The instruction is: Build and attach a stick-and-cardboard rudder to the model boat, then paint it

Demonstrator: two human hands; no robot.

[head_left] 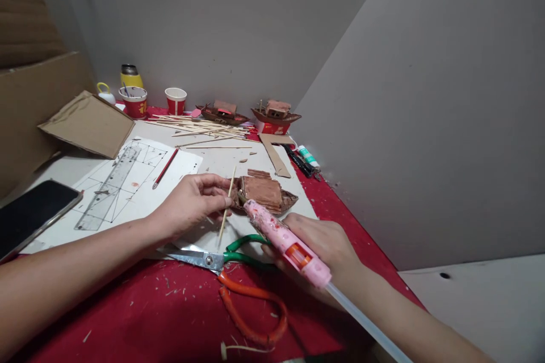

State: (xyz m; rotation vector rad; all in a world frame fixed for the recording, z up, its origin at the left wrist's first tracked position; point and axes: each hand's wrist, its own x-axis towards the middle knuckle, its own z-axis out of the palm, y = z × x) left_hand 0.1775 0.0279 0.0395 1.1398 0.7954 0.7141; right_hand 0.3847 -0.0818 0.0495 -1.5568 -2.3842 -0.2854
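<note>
In my left hand (pixel 191 203), fingertips and thumb pinch a thin wooden stick (pixel 223 224) standing at a slant. Those fingers are also at the left end of a small brown model boat (pixel 263 193) with a roof; I cannot tell whether they grip its hull. My right hand (pixel 326 238) is wrapped round a pink hot glue gun (pixel 276 229), a clear glue stick (pixel 366 320) coming out of its back. The gun's nozzle touches or nearly touches the boat's left end. Below both hands lie scissors (pixel 204 260) with green and orange handles, blades pointing left.
A ruler (pixel 108 187) and red pencil (pixel 165 169) lie on drawn paper at left, near a phone (pixel 36 218). Behind are many wooden sticks (pixel 204 127), two finished-looking boats (pixel 223 112), paper cups (pixel 176 102) and a yellow bottle (pixel 131 77). Cardboard (pixel 91 125) leans at left.
</note>
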